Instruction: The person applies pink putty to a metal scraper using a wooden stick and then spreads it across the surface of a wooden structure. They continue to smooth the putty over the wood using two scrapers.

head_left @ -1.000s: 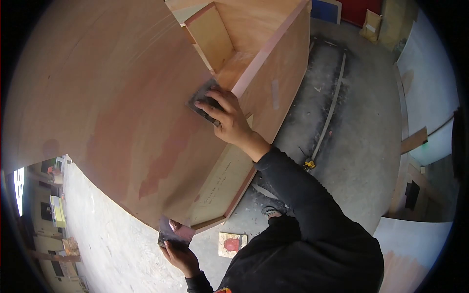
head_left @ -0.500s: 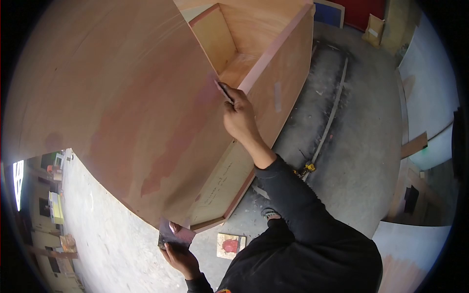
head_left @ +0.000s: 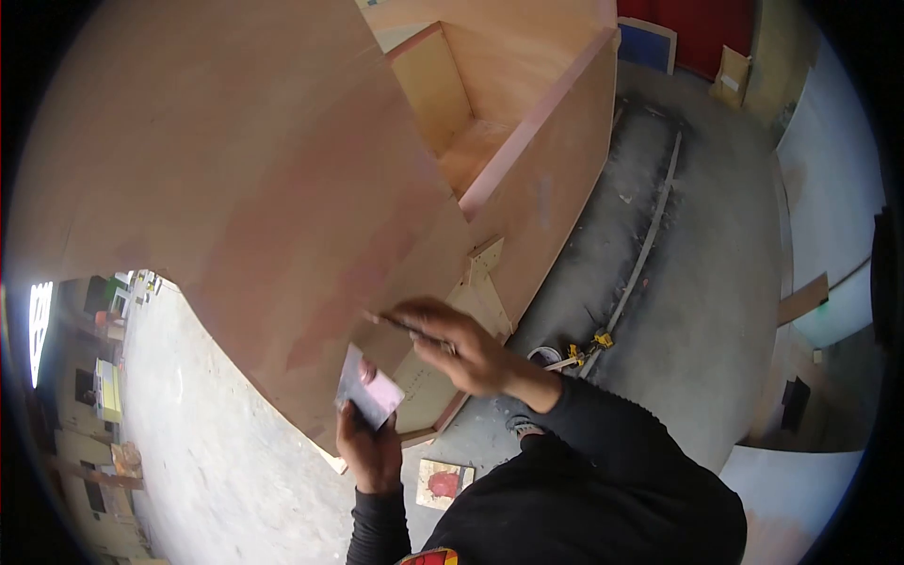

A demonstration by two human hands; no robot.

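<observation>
My left hand (head_left: 370, 454) is closed on the lower edge of a thin, flat metal plate (head_left: 379, 405), which carries a dab of reddish-pink putty (head_left: 367, 369). In my right hand (head_left: 461, 350) is a thin-bladed putty knife (head_left: 407, 327), slightly smeared by motion. Its blade points left, just above the plate and apart from it. Behind both hands spreads a large plywood panel (head_left: 311, 179) with broad pinkish smears across its face. The panel belongs to a box-like wooden structure with an open compartment (head_left: 468, 151).
On the floor by my feet lies a small board (head_left: 444, 483) with a red patch. To the right stand a tub (head_left: 544, 357) and a yellow tool (head_left: 603, 340) near a long strip (head_left: 650, 235). Pale panels (head_left: 824, 179) line the right side.
My right hand has come down and left from the panel's upper edge to beside the plate. My left hand has raised the plate towards it. The view has shifted slightly.
</observation>
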